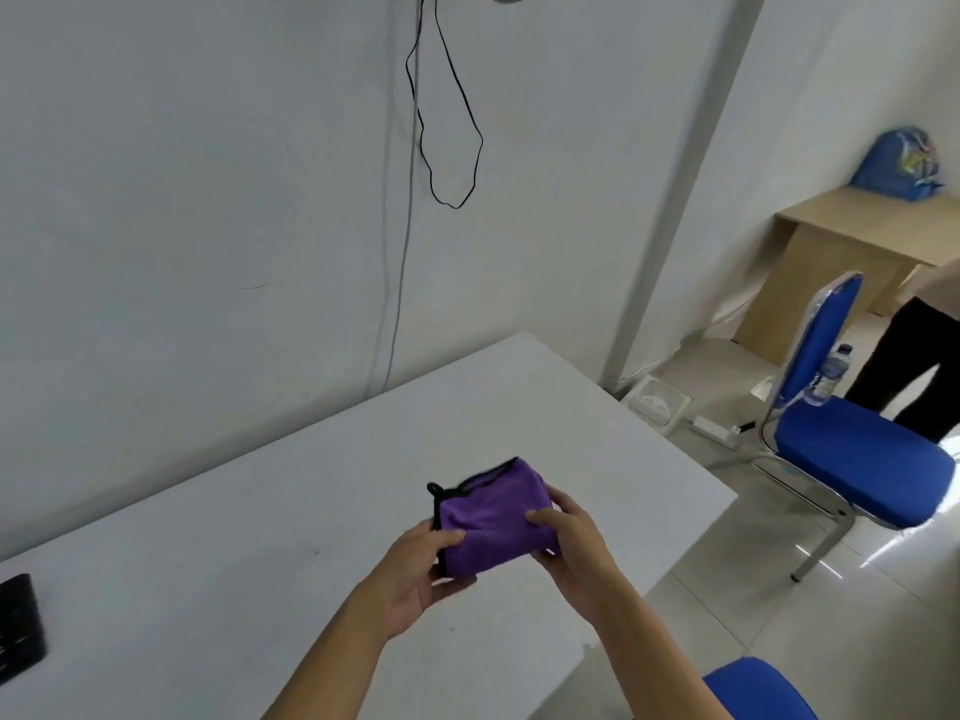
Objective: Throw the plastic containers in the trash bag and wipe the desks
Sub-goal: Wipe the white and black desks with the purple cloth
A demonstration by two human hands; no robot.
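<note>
A folded purple cloth [491,517] with a black hem is held just above the white desk [291,511], near its right end. My left hand [421,574] grips the cloth's near left side, thumb on top. My right hand [569,537] pinches its right edge from the other side. No plastic containers or trash bag show in this view.
A black object [18,623] lies at the desk's left edge. A blue chair [852,444] with a water bottle [831,374] stands right of the desk; a second blue seat [758,693] is beside me. A person's dark legs [914,361] stand near a wooden desk [872,220] bearing a blue bag [901,163]. A cable [452,122] hangs on the wall.
</note>
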